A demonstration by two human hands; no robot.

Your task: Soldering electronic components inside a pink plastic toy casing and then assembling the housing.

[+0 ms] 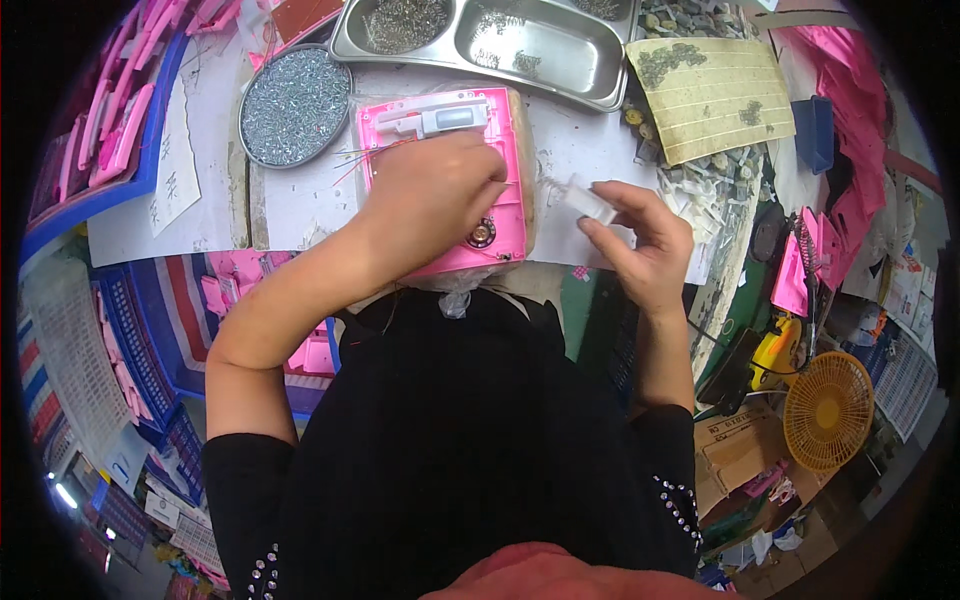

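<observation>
Round dish (244, 120) of small metal bits, far left. Left hand (435, 190) next — fingers curled over the pink casing (511, 205), can't tell if gripping. Casing lies under it, left of the right hand (650, 235) — that one pinches a white plastic part (590, 204), clear of the casing.

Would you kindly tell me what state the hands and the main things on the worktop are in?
Left hand: curled over the pink casing, grip hidden
Right hand: pinching the white part
Pink casing: open, inside facing up
Round tray: full of small metal pieces
Metal tray: unevenly filled
Yellow sheet: bearing scattered small parts
</observation>
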